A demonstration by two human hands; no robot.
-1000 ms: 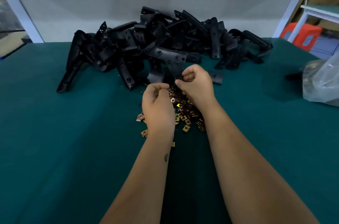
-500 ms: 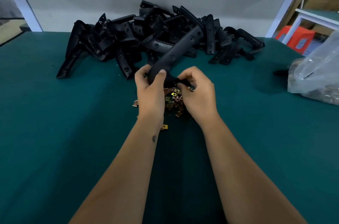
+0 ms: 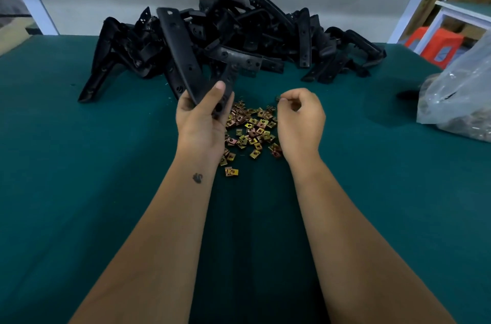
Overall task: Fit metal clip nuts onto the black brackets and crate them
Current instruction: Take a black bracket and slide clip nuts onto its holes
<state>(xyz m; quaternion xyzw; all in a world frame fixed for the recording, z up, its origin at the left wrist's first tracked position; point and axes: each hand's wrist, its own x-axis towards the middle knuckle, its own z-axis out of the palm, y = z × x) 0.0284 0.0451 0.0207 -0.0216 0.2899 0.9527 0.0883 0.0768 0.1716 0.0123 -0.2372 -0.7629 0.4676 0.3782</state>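
Green felt covered the desk [image 3: 79, 204]. The left hand [image 3: 203, 122] gripped one black bracket [image 3: 183, 55] by its lower end, thumb across its face, the bracket slanting up and away. The right hand [image 3: 299, 116] had its fingers curled, pinching a single clip nut [image 3: 278, 98] above the loose scatter of clip nuts [image 3: 249, 130]. Behind lay the heap of black brackets [image 3: 265, 34]; a plastic bag [image 3: 459, 100] sat at the right.

The scene is viewed from one head-worn camera, aimed forward and down across the dark green felt-covered table [image 3: 79, 191], close above it.
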